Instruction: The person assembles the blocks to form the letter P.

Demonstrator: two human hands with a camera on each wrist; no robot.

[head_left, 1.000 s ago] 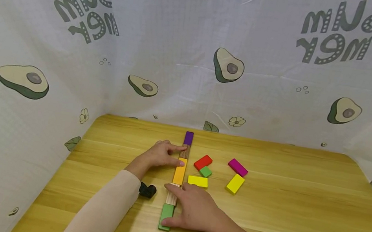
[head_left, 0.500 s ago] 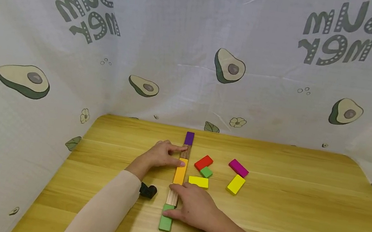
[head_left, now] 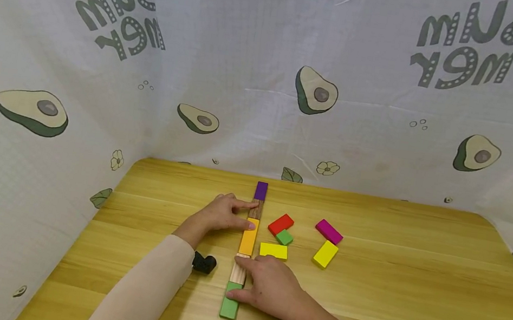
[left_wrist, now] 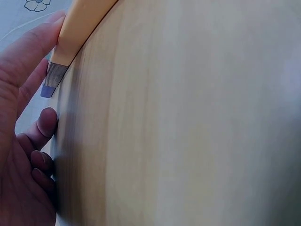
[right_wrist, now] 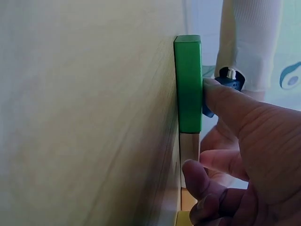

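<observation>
A straight row of flat blocks runs away from me in the head view: green [head_left: 229, 309], pale wood [head_left: 238, 273], orange [head_left: 247, 242], brown wood [head_left: 255, 213] and purple [head_left: 261, 191]. From its left side, my left hand [head_left: 219, 215] touches the brown block with the index fingertip and the orange one with the thumb. My right hand [head_left: 275, 288], from the other side, rests its index fingertip on the pale block and its thumb [right_wrist: 230, 106] on the green block. The remaining fingers [right_wrist: 197, 179] of the right hand curl loosely beside the row.
Right of the row lie a red block [head_left: 281, 224], a small green block [head_left: 284, 237], a yellow block [head_left: 274, 250], a magenta block [head_left: 329, 231] and another yellow block [head_left: 325, 254]. A patterned cloth [head_left: 250, 61] hangs behind the wooden table [head_left: 415, 291].
My right thumb has slid away from me along the green block, and the right index fingertip has drawn slightly right on the pale block. The left hand keeps its place.
</observation>
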